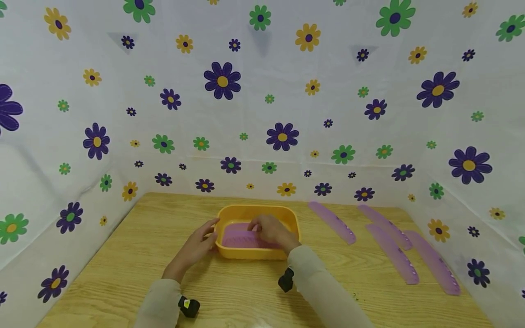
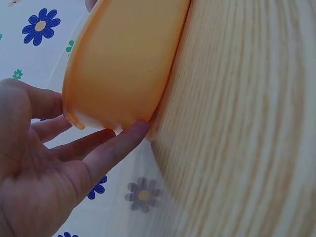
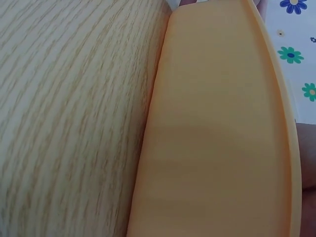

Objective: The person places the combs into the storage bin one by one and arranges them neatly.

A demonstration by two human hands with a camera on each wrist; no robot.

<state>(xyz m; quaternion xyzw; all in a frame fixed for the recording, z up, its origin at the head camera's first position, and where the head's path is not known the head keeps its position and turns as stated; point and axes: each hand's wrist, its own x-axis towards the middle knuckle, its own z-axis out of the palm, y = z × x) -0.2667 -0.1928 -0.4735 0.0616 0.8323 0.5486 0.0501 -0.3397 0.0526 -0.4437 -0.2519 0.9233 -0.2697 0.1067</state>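
Note:
A yellow plastic tray (image 1: 254, 210) stands in the middle of the wooden table (image 1: 135, 255). A purple comb (image 1: 238, 238) lies flat inside it. My right hand (image 1: 270, 230) is down in the tray on the comb, fingers curled over its upper edge. My left hand (image 1: 201, 243) rests against the tray's left end with straight fingers. In the left wrist view the fingertips (image 2: 133, 131) touch the tray's outer wall (image 2: 123, 64) near its base. The right wrist view shows only the tray wall (image 3: 217, 123) and table (image 3: 64, 98).
Several more purple combs lie on the table's right side, one (image 1: 332, 222) closest to the tray and another (image 1: 434, 262) near the right wall. Flowered sheets enclose the table on the left, back and right. Bare wood lies left of and in front of the tray.

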